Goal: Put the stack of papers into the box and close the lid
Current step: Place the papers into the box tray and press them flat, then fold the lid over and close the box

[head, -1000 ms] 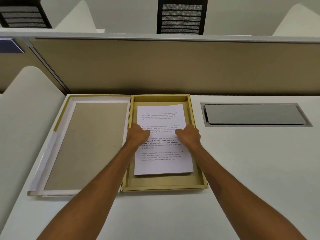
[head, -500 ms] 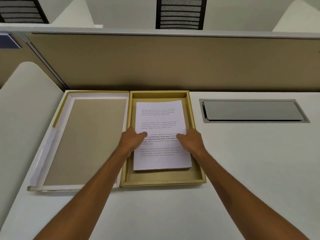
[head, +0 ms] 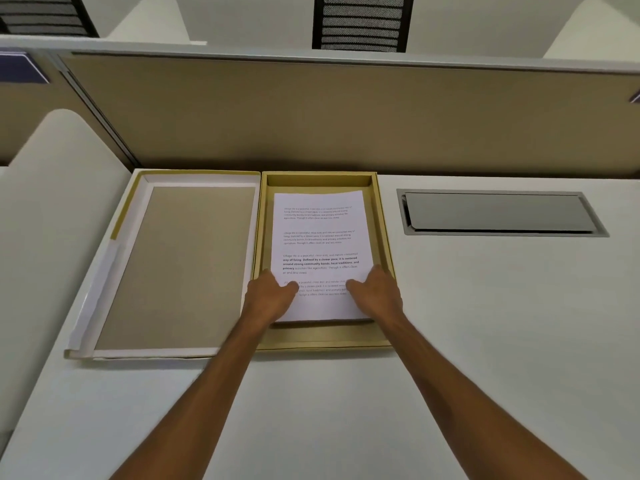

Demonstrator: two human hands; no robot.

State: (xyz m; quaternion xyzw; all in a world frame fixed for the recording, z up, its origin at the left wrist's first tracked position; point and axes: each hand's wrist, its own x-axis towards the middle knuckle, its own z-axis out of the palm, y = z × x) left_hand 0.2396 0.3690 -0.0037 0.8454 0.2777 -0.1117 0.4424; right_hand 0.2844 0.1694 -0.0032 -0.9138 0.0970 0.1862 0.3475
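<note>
A white stack of papers (head: 320,233) with printed text lies flat inside the shallow gold box (head: 325,337) on the white desk. The box's lid (head: 180,265) lies open and flat to the left, its grey-brown inside facing up. My left hand (head: 268,299) holds the stack's left edge near its near corner, thumb on top of the page. My right hand (head: 377,292) holds the right edge in the same way. The fingers under or beside the stack are hidden.
A grey cable hatch (head: 498,213) is set into the desk right of the box. A tan partition (head: 346,116) stands right behind the box and lid. A white curved side divider (head: 52,202) borders the desk on the left. A black chair (head: 362,22) is beyond the partition.
Both hands have slid along the stack's side edges toward me, from its middle to near its lower corners. The stack stays in the box and the lid has not moved.
</note>
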